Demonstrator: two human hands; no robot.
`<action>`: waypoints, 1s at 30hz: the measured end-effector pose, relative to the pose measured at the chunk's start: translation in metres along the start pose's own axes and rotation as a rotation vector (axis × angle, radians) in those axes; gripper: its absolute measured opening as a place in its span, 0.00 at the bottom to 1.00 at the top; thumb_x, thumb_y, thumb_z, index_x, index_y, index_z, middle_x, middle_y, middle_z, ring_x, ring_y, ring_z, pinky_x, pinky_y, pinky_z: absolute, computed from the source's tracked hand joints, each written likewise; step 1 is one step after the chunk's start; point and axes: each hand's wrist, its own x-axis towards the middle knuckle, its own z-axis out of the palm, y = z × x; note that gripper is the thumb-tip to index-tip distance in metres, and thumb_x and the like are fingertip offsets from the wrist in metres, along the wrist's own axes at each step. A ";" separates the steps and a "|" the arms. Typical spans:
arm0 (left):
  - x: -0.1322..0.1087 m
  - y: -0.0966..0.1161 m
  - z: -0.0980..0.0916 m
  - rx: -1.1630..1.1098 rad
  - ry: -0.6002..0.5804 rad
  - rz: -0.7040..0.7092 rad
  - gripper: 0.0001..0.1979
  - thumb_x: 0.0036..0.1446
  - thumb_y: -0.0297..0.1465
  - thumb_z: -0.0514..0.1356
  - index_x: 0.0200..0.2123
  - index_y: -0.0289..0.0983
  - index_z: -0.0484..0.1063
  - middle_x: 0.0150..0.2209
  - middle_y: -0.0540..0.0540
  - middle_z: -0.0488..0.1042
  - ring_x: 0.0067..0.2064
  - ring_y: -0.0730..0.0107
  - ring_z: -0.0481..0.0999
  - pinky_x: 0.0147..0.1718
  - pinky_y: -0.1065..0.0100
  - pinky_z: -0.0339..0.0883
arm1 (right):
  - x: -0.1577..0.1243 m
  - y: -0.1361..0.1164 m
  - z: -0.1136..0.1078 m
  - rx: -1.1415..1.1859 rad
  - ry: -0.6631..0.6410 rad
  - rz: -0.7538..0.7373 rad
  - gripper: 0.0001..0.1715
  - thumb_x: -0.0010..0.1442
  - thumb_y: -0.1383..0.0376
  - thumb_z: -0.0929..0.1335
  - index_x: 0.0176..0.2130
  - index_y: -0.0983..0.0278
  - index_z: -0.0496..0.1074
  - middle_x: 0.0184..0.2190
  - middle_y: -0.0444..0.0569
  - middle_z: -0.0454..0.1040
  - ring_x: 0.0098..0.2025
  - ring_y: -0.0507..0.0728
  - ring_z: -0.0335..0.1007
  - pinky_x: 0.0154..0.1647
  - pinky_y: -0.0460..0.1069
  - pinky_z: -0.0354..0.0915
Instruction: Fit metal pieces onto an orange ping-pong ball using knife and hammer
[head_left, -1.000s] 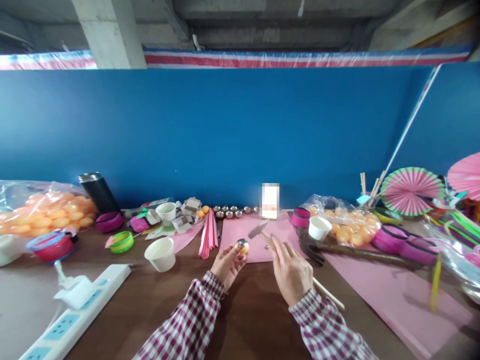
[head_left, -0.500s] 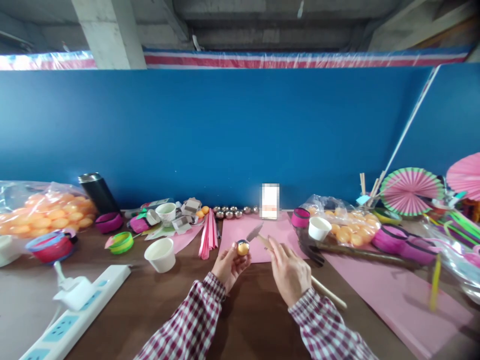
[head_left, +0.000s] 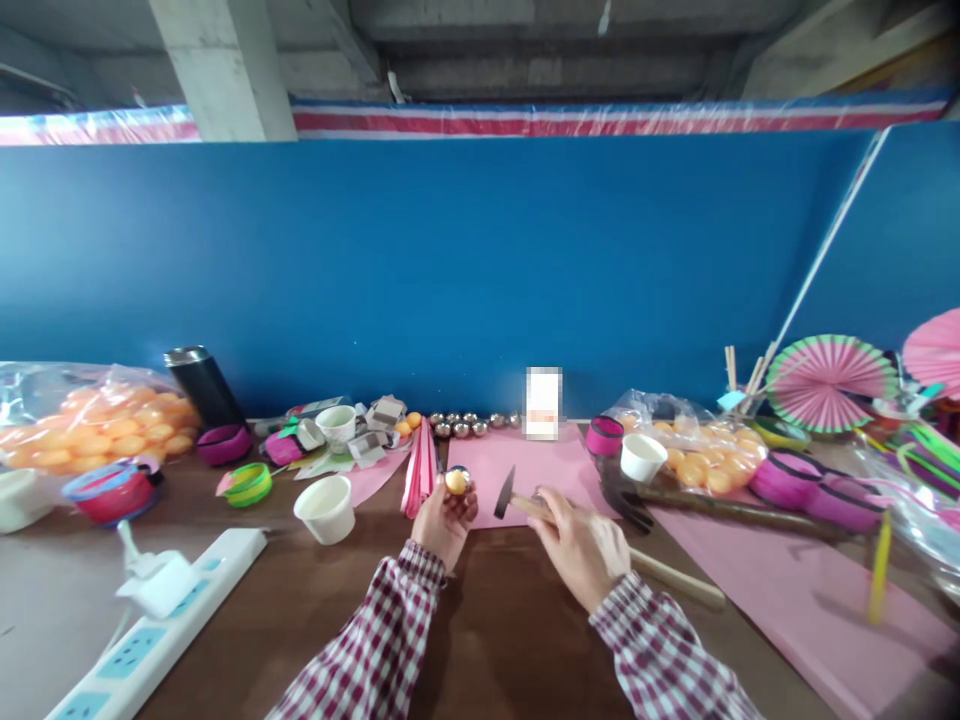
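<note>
My left hand [head_left: 442, 522] is closed round an orange and silver ball [head_left: 457, 481]. Orange shows on its near side and shiny silver behind; whether it is one ball or two pressed together I cannot tell. A small hammer [head_left: 506, 493] with a dark head and pale wooden handle is in my right hand [head_left: 586, 545]. The fingers wrap the handle close to the head, and its butt sticks out past my wrist. The hammer head lies over the near part of a pink sheet [head_left: 480, 465], apart from the ball. Several steel balls [head_left: 469, 425] stand along the sheet's back edge.
Folded pink strips [head_left: 418, 470] and a white paper cup [head_left: 325, 508] sit left of my hands. Farther left is a power strip [head_left: 150, 640]. On the right are a larger hammer [head_left: 720, 508], another white cup [head_left: 643, 457] and a bag of orange balls [head_left: 712, 460]. A blue partition [head_left: 480, 260] stands behind.
My left hand has moved left with the ball, away from the hammer. The hammer has turned in my right hand, its head now lower and nearer me.
</note>
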 end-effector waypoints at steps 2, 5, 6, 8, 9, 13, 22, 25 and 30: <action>0.003 0.004 -0.003 -0.003 0.055 0.040 0.13 0.55 0.34 0.50 0.28 0.30 0.68 0.26 0.41 0.73 0.23 0.75 0.71 0.23 0.73 0.68 | 0.000 0.003 0.003 0.030 -0.097 -0.017 0.10 0.55 0.57 0.62 0.39 0.54 0.64 0.26 0.39 0.73 0.25 0.52 0.68 0.22 0.46 0.47; 0.006 0.007 -0.004 0.006 0.105 0.056 0.13 0.55 0.34 0.49 0.28 0.31 0.67 0.26 0.42 0.73 0.21 0.76 0.70 0.20 0.74 0.67 | 0.000 0.009 0.006 0.089 -0.226 -0.087 0.08 0.53 0.56 0.63 0.32 0.57 0.66 0.23 0.39 0.72 0.26 0.52 0.67 0.23 0.46 0.47; 0.006 0.007 -0.004 0.008 0.113 0.055 0.13 0.55 0.34 0.49 0.28 0.31 0.67 0.25 0.42 0.73 0.21 0.77 0.70 0.20 0.74 0.67 | 0.001 0.011 0.007 0.109 -0.267 -0.123 0.09 0.52 0.55 0.64 0.31 0.57 0.66 0.23 0.40 0.72 0.27 0.52 0.67 0.24 0.46 0.47; 0.006 0.007 -0.002 0.013 0.126 0.053 0.12 0.55 0.34 0.50 0.27 0.31 0.66 0.25 0.43 0.73 0.21 0.77 0.70 0.19 0.75 0.66 | 0.001 0.013 0.009 0.161 -0.332 -0.205 0.11 0.51 0.55 0.65 0.31 0.58 0.68 0.26 0.42 0.71 0.29 0.52 0.67 0.25 0.45 0.49; 0.005 0.006 -0.001 0.015 0.130 0.051 0.12 0.55 0.34 0.50 0.27 0.31 0.66 0.24 0.43 0.73 0.20 0.77 0.70 0.18 0.76 0.66 | 0.002 0.014 0.010 0.188 -0.355 -0.245 0.11 0.50 0.55 0.65 0.30 0.59 0.69 0.27 0.43 0.71 0.31 0.52 0.66 0.26 0.45 0.50; 0.005 0.007 0.002 0.019 0.130 0.053 0.11 0.55 0.33 0.50 0.27 0.31 0.66 0.23 0.44 0.73 0.19 0.77 0.69 0.17 0.77 0.64 | 0.002 0.013 0.014 0.271 -0.415 -0.331 0.12 0.48 0.55 0.67 0.30 0.61 0.71 0.30 0.44 0.70 0.34 0.52 0.65 0.31 0.44 0.53; 0.003 -0.002 0.000 0.059 0.087 0.013 0.10 0.54 0.31 0.51 0.28 0.31 0.67 0.22 0.43 0.73 0.19 0.76 0.70 0.17 0.75 0.65 | 0.004 0.010 0.012 0.372 -0.539 -0.333 0.17 0.42 0.52 0.70 0.31 0.59 0.72 0.27 0.41 0.73 0.28 0.51 0.66 0.25 0.43 0.53; -0.001 -0.004 0.003 0.088 0.059 0.011 0.10 0.54 0.31 0.51 0.30 0.31 0.68 0.23 0.44 0.73 0.20 0.76 0.70 0.17 0.75 0.65 | 0.012 0.019 0.015 0.304 -0.325 -0.186 0.11 0.53 0.57 0.64 0.32 0.59 0.71 0.29 0.42 0.73 0.31 0.51 0.67 0.29 0.43 0.55; -0.006 -0.006 0.007 0.133 0.024 0.013 0.12 0.55 0.33 0.51 0.29 0.31 0.68 0.23 0.43 0.73 0.19 0.77 0.69 0.17 0.76 0.65 | 0.028 0.047 0.021 0.096 -0.115 0.063 0.15 0.60 0.64 0.56 0.35 0.63 0.68 0.32 0.49 0.71 0.35 0.53 0.65 0.32 0.45 0.53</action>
